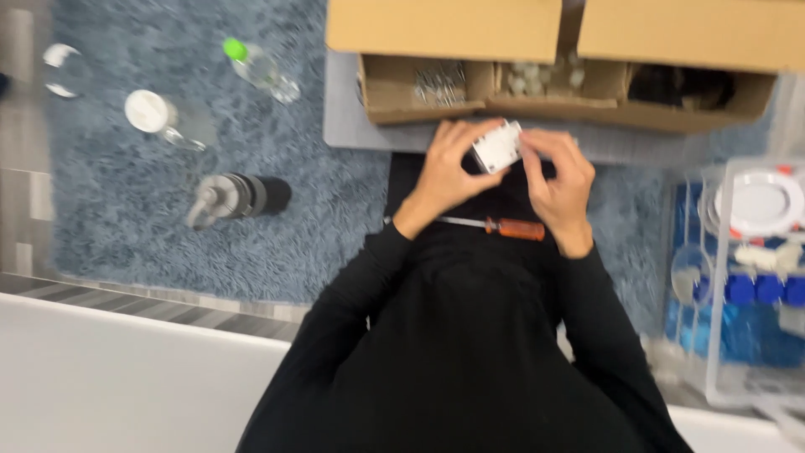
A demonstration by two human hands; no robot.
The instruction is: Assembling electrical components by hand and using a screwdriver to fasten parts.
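- Nearest the camera are the person's black sleeves (470,335), running up from the bottom edge toward the hands.
- A screwdriver (495,226) with an orange handle lies across the dark lap just below both wrists, touched by neither hand.
- The left hand (444,172) has its fingers curled round the left side of a small white rectangular part (498,147), gripping it.
- The right hand (560,180) pinches the same white part from the right side, thumb and fingers closed on it; the part is held in the air between the two hands, just in front of the box.
- Beyond the hands an open cardboard box (553,75) sits on a grey mat (348,117), with divided compartments holding small blurred pieces.
- To the right stands a clear plastic bin (738,277) with blue and white items.
- To the left, on the blue-grey shaggy rug (168,252), lie a dark bottle (239,198), a clear bottle with a green cap (260,69) and a white-lidded jar (163,117), well apart from the hands.
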